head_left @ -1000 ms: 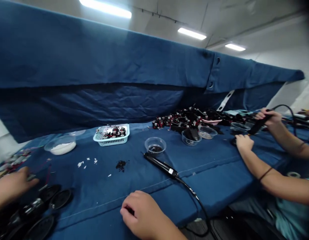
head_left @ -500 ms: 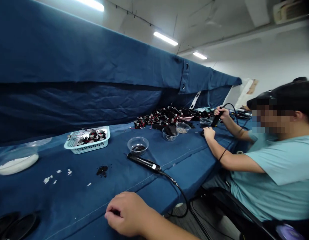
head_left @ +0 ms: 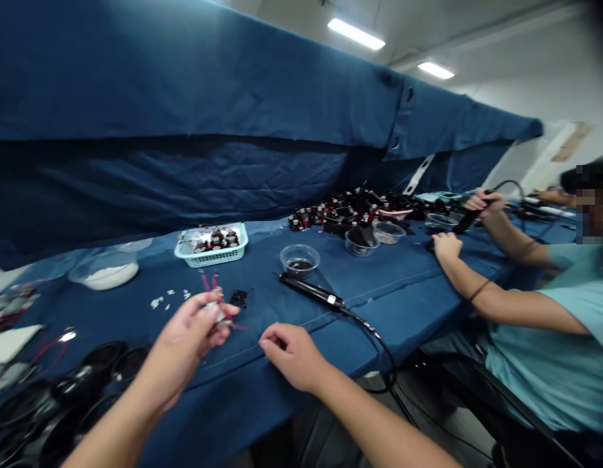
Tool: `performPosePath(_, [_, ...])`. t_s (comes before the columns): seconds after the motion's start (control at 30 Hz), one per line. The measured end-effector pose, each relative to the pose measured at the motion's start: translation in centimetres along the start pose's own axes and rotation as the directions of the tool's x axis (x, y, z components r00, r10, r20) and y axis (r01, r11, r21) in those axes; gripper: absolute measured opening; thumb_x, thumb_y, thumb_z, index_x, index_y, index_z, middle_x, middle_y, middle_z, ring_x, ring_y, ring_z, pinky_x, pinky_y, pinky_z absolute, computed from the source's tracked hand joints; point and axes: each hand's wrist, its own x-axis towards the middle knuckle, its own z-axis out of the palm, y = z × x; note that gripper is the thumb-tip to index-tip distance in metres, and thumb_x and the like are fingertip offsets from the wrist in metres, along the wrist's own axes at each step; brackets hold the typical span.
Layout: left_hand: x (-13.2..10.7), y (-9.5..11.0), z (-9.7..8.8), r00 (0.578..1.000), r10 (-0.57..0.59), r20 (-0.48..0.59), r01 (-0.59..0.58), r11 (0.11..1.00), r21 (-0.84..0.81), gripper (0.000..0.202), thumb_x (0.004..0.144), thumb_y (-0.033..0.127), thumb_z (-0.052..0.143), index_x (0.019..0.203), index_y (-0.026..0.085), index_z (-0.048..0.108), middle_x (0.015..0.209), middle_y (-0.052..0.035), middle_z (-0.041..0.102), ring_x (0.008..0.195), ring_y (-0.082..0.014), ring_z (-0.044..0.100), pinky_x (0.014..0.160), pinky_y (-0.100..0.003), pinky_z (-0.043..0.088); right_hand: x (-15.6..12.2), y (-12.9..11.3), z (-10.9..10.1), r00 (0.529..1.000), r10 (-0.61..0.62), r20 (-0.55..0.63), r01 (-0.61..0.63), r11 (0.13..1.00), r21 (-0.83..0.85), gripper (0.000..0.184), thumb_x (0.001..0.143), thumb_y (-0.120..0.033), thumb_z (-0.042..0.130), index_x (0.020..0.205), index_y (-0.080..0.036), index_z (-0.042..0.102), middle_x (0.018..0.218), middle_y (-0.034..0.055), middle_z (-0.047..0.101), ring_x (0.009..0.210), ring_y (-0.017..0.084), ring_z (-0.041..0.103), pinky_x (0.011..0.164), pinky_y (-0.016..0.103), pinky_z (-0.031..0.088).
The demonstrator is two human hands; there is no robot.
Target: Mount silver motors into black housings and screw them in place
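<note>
My left hand (head_left: 196,328) is raised over the table, its fingers pinched on a small motor with red wires (head_left: 220,312). The wires stick out above and to the right of the fingers. Close by on the right, my right hand (head_left: 294,356) rests curled at the table's front edge; what its fingers hold, if anything, is hidden. Beyond the hands lie a small heap of black bits (head_left: 239,298) and some white bits (head_left: 157,302). A black electric screwdriver (head_left: 311,292) with a cable lies past my right hand, beside a clear bowl of small dark parts (head_left: 300,260).
A light-blue basket of parts (head_left: 213,260) and a clear bowl of white pieces (head_left: 110,273) stand farther back. Black round parts (head_left: 86,390) and wired motors (head_left: 11,305) lie at left. A pile of black assemblies (head_left: 354,208) lies behind. At right a co-worker (head_left: 549,331) handles another black tool.
My left hand has come into view with the small wired motor in it. The view has swung left, showing more parts there. My right hand stays curled at the table edge.
</note>
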Motion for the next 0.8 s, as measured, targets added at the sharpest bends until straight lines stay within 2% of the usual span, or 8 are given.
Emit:
performPosePath(0.07, [0.0,-1.4,-0.1,0.992,-0.043,0.118,0.052,0.996,-0.078,0.067,0.074,0.061,0.094,0.116,0.020,0.062,0.121,-0.0113,0.078,0.076,-0.0121,0.066,0.074,-0.027,0.059,0.1,0.4,0.0,0.998,0.062,0.004,-0.062,0.994,0.086,0.021,0.099,-0.037,0.058,0.102,-0.019,0.070,0.080,0.0003,0.069,0.068,0.014,0.062,0.067,0.026,0.049])
performPosePath(0.13, [0.5,-2.7,-0.1,0.976,-0.072,0.204,0.099,0.988,-0.122,0.058,0.080,0.057,0.092,0.113,0.019,0.063,0.124,-0.0116,0.077,0.079,-0.0101,0.066,0.078,-0.025,0.058,0.6,0.5,-0.2,0.993,0.115,0.037,-0.119,0.981,0.152,0.026,0.100,-0.042,0.055,0.108,-0.019,0.065,0.084,0.0016,0.070,0.066,0.014,0.063,0.064,0.026,0.052])
performPosePath(0.2, [1.0,-3.7,-0.4,0.962,-0.093,0.257,0.129,0.983,-0.129,0.053,0.084,0.052,0.090,0.116,0.018,0.067,0.125,-0.0110,0.077,0.086,-0.0107,0.068,0.083,-0.025,0.058,1.8,-0.1,-0.6,0.987,0.141,0.082,-0.153,0.971,0.183,0.029,0.099,-0.044,0.055,0.111,-0.019,0.063,0.089,0.0029,0.071,0.068,0.014,0.065,0.063,0.027,0.053])
performPosePath(0.3, [1.2,-4.2,-0.8,0.946,-0.123,0.300,0.166,0.979,-0.121,0.053,0.083,0.048,0.093,0.122,0.017,0.073,0.119,-0.0091,0.077,0.091,-0.0131,0.070,0.086,-0.027,0.059,4.7,-2.0,-1.1,0.979,0.111,0.174,-0.141,0.974,0.175,0.026,0.096,-0.042,0.066,0.109,-0.020,0.069,0.093,0.0022,0.072,0.079,0.015,0.066,0.074,0.028,0.054])
performPosePath(0.4, [0.9,-3.9,-1.0,0.942,-0.122,0.313,0.179,0.971,-0.160,0.053,0.082,0.048,0.093,0.122,0.016,0.077,0.110,-0.0074,0.076,0.088,-0.0140,0.069,0.086,-0.030,0.060,7.8,-3.7,-1.0,0.955,0.048,0.292,-0.102,0.980,0.173,0.021,0.091,-0.037,0.078,0.102,-0.020,0.075,0.091,0.0008,0.073,0.082,0.015,0.064,0.079,0.028,0.053])
performPosePath(0.5, [0.8,-3.7,-1.1,0.949,-0.102,0.298,0.166,0.966,-0.200,0.053,0.082,0.048,0.094,0.121,0.016,0.078,0.110,-0.0082,0.075,0.087,-0.0145,0.069,0.087,-0.032,0.060,9.4,-3.7,-0.1,0.932,0.037,0.360,-0.132,0.961,0.244,0.025,0.091,-0.042,0.078,0.101,-0.019,0.074,0.093,0.0018,0.075,0.083,0.016,0.067,0.080,0.031,0.055])
performPosePath(0.63, [1.0,-3.7,-1.2,0.945,-0.108,0.307,0.177,0.962,-0.208,0.049,0.085,0.046,0.091,0.120,0.016,0.077,0.106,-0.0083,0.074,0.084,-0.0146,0.068,0.085,-0.034,0.060,9.2,-1.9,0.9,0.936,0.074,0.343,-0.205,0.909,0.362,0.037,0.090,-0.052,0.079,0.107,-0.020,0.072,0.098,0.0036,0.076,0.084,0.017,0.070,0.078,0.032,0.057])
performPosePath(0.8, [1.3,-4.1,-1.5,0.967,-0.124,0.223,0.167,0.968,-0.185,0.046,0.089,0.049,0.087,0.124,0.020,0.077,0.099,-0.0014,0.066,0.070,-0.0065,0.057,0.068,-0.022,0.052,8.8,-1.1,0.2,0.944,0.104,0.312,-0.246,0.854,0.458,0.035,0.087,-0.046,0.084,0.111,-0.021,0.076,0.082,-0.0006,0.071,0.069,0.013,0.064,0.068,0.028,0.051])
